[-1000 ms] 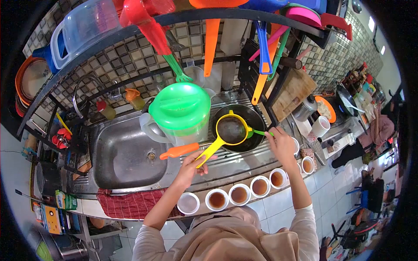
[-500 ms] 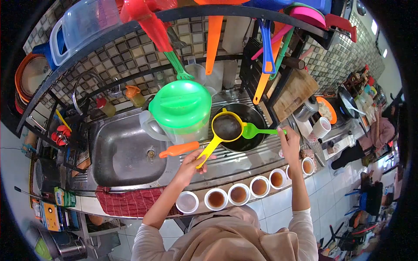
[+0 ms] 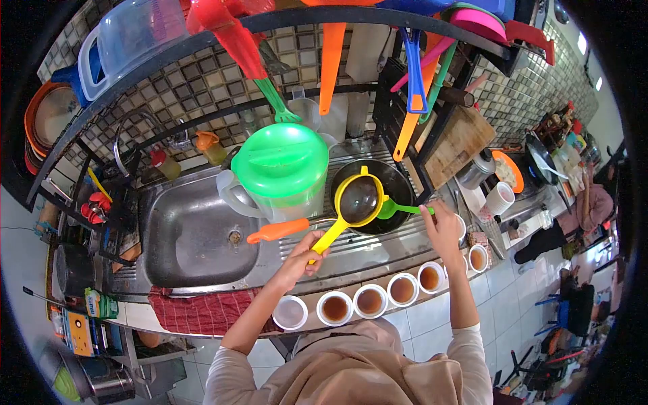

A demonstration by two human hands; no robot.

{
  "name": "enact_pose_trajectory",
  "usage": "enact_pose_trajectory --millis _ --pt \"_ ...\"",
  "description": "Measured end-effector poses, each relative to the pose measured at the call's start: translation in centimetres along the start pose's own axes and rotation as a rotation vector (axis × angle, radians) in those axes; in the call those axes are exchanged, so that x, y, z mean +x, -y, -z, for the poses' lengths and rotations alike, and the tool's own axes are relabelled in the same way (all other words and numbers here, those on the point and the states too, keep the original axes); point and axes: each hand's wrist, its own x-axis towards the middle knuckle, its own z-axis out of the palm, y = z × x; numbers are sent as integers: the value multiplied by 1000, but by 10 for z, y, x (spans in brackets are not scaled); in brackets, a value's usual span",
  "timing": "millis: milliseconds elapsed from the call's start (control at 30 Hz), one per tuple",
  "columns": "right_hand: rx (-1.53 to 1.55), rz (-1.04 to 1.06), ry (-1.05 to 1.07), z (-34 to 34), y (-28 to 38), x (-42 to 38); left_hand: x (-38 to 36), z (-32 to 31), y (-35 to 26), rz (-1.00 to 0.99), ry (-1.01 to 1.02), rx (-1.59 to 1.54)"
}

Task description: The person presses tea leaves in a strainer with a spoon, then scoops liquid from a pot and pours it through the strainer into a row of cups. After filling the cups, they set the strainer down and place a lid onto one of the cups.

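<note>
My left hand [image 3: 302, 262] is closed around the handle of a yellow strainer [image 3: 359, 200]. The strainer's round, dark mesh bowl hangs over the near left part of a dark pot [image 3: 403, 174] and hides some of it. In my right hand [image 3: 442, 229] is the handle end of a green ladle [image 3: 388, 208], whose head is over the pot, right beside the strainer and partly covered by it. Along the counter's front edge, several white cups [image 3: 370, 301] hold brown liquid; the leftmost cup [image 3: 290, 313] looks paler inside. Another white cup stands behind my right hand.
A pitcher with a green lid [image 3: 280, 158] stands left of the pot, an orange handle [image 3: 278, 231] in front. Further left is a metal sink [image 3: 196, 236], with a red cloth [image 3: 199, 312] on its front edge. Utensils hang from a black rack [image 3: 304, 19] above.
The strainer has shifted slightly right and towards me. My right hand and the ladle have moved a little left and nearer, bringing the ladle's head partly behind the strainer.
</note>
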Motion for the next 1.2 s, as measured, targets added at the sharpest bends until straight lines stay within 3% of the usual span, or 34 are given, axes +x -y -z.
enact_pose_trajectory --millis 67,133,167,233,533,1200 --pt "1 -6 2 0 2 -1 1 1 5 -24 -11 72" --pt "18 1 -13 0 3 -2 6 4 20 -246 -169 584" --pt "18 1 -12 -1 2 -2 9 4 24 -246 -169 584" --pt "-3 56 -14 -3 -1 -2 12 0 26 -763 -340 1051" --pt "-148 100 72 -4 0 -7 1 -11 10 -610 -314 1209" --pt "-92 63 59 -5 -4 -16 1 -17 10 -717 -417 1160"
